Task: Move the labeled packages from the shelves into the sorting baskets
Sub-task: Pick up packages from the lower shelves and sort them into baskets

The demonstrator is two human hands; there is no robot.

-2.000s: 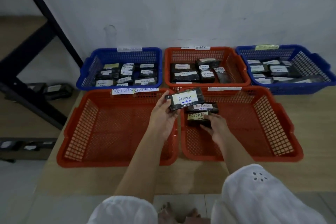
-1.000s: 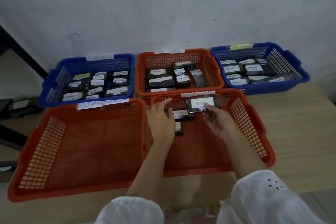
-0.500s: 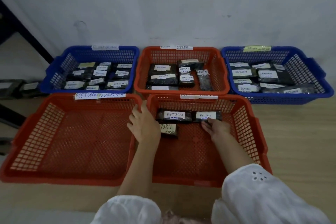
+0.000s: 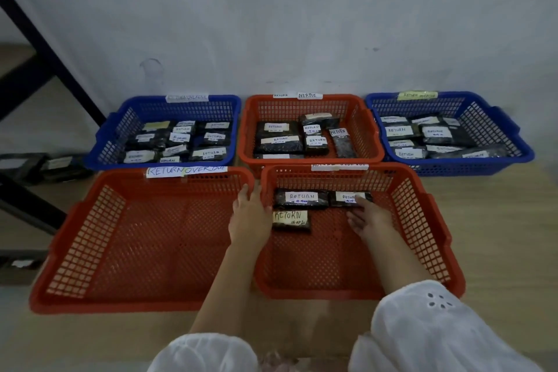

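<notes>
Reaching into the front right red basket point(image 4: 422, 220), the right hand point(image 4: 370, 219) lies low over its mesh floor; its fingers point(image 4: 360, 201) are straight, not curled, with the tips touching the label of the right-hand package point(image 4: 341, 199) by the far wall; nothing is gripped. The left hand point(image 4: 250, 220) rests over the adjoining rims of the two front baskets, fingers extended and holding nothing, just beside the left-hand package point(image 4: 300, 199) marked RETURN. A third package point(image 4: 291, 220), also marked RETURN, lies flat directly in front of that one. The front left red basket point(image 4: 90, 235) carries a strip reading RETURN OVERDUE. Behind, against the wall, stand a left blue basket point(image 4: 169, 106), a middle red basket point(image 4: 356, 118) and a right blue basket point(image 4: 498, 127), each holding labelled dark packages; all five sit on the wooden counter point(image 4: 498, 220).
</notes>
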